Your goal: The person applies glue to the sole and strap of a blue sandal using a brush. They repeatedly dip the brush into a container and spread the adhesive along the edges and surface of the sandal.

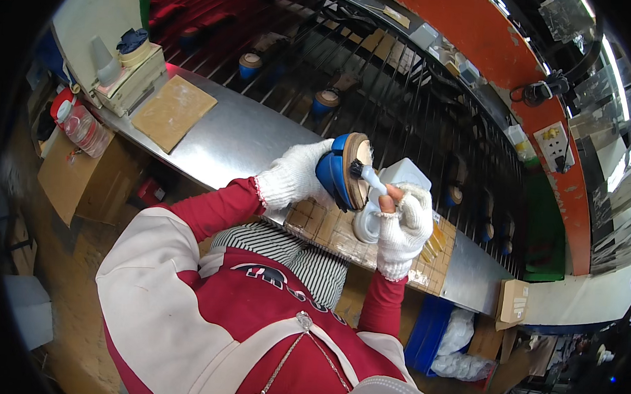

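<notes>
- Two gloved hands work over a steel surface (240,139) beside a barred rack (379,79): my left hand (295,174) is clenched around a blue shoe (338,171), turned so its pale sole faces my right.
- My right hand (403,226) grasps a small brush (370,177) by its white handle; the dark bristles touch the sole near its edge.
- Just behind the brush stands a white container (409,175), and under both hands lies a worn, tiled board (328,230) on the surface.
- More blue shoes with tan soles (251,64) sit on the rack bars, well apart from my hands.
- Farther left on the surface rest a tan board (174,111) and a stacked box with a roll of tape (133,62) on top.
- Risk, as I judge it: the shoe is held only by the left grip in mid-air, so a slackened hold under the brush's push could let it twist or drop onto the board.
- Risk: bristles straying past the sole's rim could smear the blue upper; the brush already sits close to that edge.
- Risk: the container stands near my right wrist, and a wide stroke could knock it over.
- Whether the bristles carry anything wet is too small to tell.
</notes>
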{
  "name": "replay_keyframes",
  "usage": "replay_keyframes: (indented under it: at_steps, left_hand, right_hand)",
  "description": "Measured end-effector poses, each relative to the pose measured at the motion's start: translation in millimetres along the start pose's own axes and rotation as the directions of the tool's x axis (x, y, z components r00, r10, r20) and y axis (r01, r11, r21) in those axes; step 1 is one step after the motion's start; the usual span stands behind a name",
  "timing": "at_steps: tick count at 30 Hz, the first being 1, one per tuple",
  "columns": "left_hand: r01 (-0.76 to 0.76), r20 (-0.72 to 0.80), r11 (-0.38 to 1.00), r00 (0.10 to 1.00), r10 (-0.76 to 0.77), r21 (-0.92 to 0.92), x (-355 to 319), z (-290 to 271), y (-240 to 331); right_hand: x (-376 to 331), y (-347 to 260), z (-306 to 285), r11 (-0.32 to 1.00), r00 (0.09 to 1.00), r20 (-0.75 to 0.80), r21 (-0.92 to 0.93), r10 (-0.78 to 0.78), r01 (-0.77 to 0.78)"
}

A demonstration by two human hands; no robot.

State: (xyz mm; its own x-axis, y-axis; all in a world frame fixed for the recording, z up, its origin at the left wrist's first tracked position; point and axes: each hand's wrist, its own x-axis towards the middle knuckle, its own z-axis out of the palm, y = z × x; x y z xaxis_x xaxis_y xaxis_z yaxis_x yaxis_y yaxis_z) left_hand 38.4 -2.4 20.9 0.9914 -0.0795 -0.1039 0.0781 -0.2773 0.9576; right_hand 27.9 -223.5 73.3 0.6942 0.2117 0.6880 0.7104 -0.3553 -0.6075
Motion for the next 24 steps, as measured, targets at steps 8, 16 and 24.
replay_keyframes:
  at_steps: [8,16,24]
  left_hand:
    - [0.114,0.364,0.954,0.931,-0.005,-0.277,-24.1,-5.7,9.9]
    - [0.348,0.612,0.863,0.789,-0.058,-0.366,-40.6,2.0,2.5]
    - [0.517,0.716,0.789,0.683,-0.147,-0.332,-48.9,15.3,-7.0]
  right_hand:
    - [2.8,8.3,4.1,1.000,0.999,0.031,0.026,-0.011,0.010]
    - [-31.2,19.7,-3.1,0.988,0.983,0.109,0.032,0.149,-0.153]
    - [-55.0,36.8,-20.7,0.994,0.986,0.133,0.020,0.100,-0.103]
